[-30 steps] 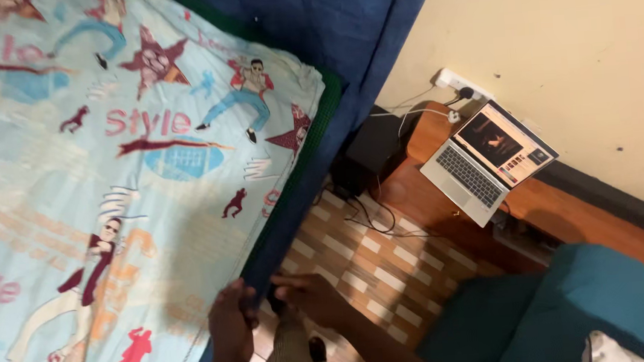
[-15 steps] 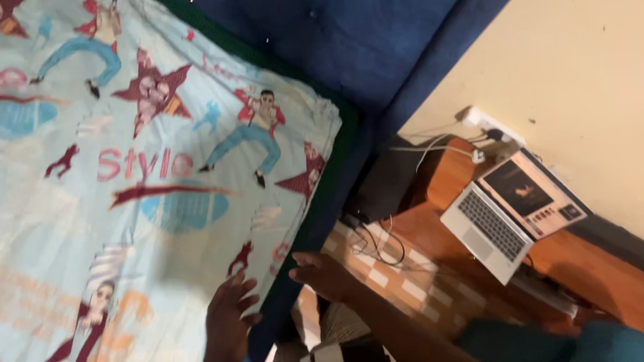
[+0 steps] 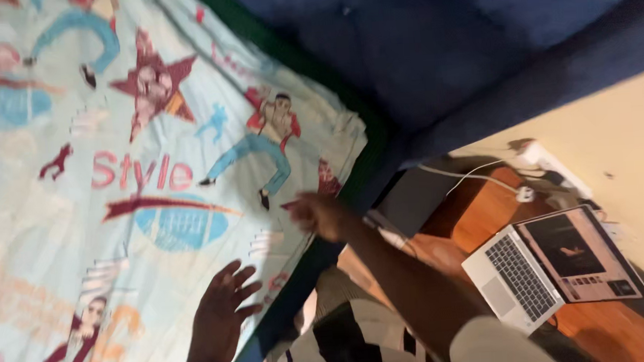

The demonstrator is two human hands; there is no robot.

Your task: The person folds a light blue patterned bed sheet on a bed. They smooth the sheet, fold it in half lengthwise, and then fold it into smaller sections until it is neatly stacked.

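My hands have the whole flat bedsheet (image 3: 113, 218) open before them. Past its right edge, the laptop (image 3: 551, 267) and cables (image 3: 480, 179) crowd the wooden table (image 3: 483, 219).

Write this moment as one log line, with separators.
left hand: open, flat on printed bedsheet | right hand: reaching over sheet edge | laptop: open

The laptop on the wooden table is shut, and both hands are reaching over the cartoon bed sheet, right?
Not quite. In the head view the laptop on the wooden table is open, its screen lit. The rest holds: the left hand and the right hand both reach over the cartoon bed sheet.
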